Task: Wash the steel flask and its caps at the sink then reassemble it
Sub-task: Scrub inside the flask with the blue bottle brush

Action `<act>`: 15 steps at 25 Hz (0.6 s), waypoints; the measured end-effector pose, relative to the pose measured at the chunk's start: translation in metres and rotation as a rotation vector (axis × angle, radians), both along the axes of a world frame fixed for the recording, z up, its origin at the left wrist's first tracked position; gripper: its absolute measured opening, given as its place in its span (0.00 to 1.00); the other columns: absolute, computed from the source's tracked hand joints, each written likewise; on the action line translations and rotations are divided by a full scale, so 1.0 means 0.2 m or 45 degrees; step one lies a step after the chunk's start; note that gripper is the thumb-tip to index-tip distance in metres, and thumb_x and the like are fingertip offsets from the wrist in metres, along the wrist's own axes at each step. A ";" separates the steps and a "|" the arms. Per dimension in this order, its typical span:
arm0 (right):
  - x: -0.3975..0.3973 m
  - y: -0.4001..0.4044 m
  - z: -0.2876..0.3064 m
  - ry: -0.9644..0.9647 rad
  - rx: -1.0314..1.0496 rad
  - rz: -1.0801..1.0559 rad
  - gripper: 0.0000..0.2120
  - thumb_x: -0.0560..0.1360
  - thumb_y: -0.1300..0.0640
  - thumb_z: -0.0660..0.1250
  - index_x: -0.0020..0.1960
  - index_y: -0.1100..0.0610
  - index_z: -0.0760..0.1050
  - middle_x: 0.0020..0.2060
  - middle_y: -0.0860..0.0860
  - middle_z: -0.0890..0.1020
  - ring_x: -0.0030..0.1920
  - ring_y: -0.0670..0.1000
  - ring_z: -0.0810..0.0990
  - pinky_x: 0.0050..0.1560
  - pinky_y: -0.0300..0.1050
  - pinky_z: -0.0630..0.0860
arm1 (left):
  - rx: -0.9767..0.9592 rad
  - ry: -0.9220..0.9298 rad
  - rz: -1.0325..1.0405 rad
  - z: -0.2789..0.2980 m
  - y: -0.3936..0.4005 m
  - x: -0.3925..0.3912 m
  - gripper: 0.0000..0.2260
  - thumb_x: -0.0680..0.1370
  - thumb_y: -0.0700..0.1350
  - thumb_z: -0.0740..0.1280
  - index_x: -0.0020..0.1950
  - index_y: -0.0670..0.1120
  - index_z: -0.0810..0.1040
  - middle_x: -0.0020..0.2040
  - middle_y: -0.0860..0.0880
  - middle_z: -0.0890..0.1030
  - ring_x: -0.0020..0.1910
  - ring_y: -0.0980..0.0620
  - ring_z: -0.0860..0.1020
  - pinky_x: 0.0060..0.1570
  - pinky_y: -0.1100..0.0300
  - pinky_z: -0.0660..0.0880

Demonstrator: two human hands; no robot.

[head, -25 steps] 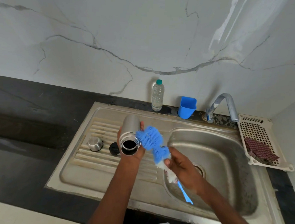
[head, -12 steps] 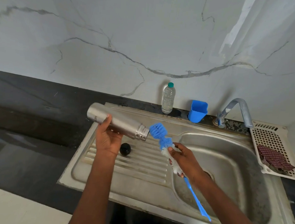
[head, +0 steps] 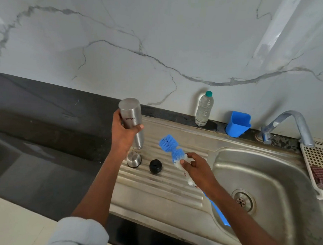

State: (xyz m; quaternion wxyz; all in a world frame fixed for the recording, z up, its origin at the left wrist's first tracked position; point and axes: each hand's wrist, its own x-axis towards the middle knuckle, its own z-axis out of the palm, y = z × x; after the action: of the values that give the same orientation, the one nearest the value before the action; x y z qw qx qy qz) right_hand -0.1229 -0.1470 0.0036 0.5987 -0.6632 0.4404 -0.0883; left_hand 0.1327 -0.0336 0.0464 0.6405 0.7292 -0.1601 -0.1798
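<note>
a dark counter (head: 36, 128) holds a steel sink (head: 172, 193); a steel cap (head: 134, 159) and black cap (head: 155, 166) sit on its ribbed drainboard.

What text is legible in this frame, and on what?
"MILTON": brand mark on the side of the steel flask, reading upside down because the left hand holds the flask inverted.
Plastic water bottle: embossed or label marks on its body, too blurred to read.
Bottle brush in the right hand, steel cap, black cap: no visible text.
</note>
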 end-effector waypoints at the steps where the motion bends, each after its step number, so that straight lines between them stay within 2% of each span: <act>1: 0.03 0.01 -0.02 0.008 -0.014 0.004 0.10 0.81 0.47 0.70 0.61 0.44 0.78 0.41 0.48 0.86 0.37 0.44 0.83 0.30 0.36 0.72 | 0.035 -0.024 -0.032 -0.04 0.00 0.02 0.39 0.69 0.36 0.82 0.75 0.53 0.69 0.63 0.55 0.80 0.61 0.57 0.80 0.65 0.49 0.78; 5: 0.10 0.05 -0.07 0.039 -0.012 0.018 0.10 0.80 0.48 0.71 0.61 0.43 0.78 0.43 0.46 0.87 0.38 0.44 0.85 0.33 0.36 0.74 | 0.104 -0.063 -0.063 -0.17 0.02 0.09 0.41 0.67 0.37 0.83 0.75 0.53 0.68 0.65 0.53 0.79 0.64 0.52 0.80 0.66 0.43 0.78; 11: 0.14 0.06 -0.12 0.045 -0.005 0.003 0.12 0.80 0.48 0.71 0.62 0.45 0.79 0.45 0.49 0.88 0.43 0.51 0.87 0.42 0.44 0.80 | 0.114 -0.040 -0.077 -0.22 0.07 0.12 0.41 0.69 0.36 0.82 0.76 0.52 0.67 0.66 0.51 0.78 0.64 0.52 0.79 0.66 0.47 0.78; 15: 0.16 0.08 -0.10 0.103 -0.018 0.008 0.10 0.80 0.46 0.71 0.61 0.42 0.78 0.44 0.47 0.88 0.40 0.46 0.86 0.35 0.38 0.75 | 0.202 -0.092 -0.137 -0.24 0.08 0.11 0.43 0.69 0.38 0.83 0.78 0.53 0.65 0.68 0.51 0.77 0.66 0.50 0.77 0.64 0.52 0.76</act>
State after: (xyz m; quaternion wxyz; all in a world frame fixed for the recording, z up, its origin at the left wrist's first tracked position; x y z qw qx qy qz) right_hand -0.0907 -0.1319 -0.0160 0.5759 -0.6719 0.4615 -0.0627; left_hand 0.1552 -0.0180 -0.0018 0.5640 0.7740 -0.2074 -0.1995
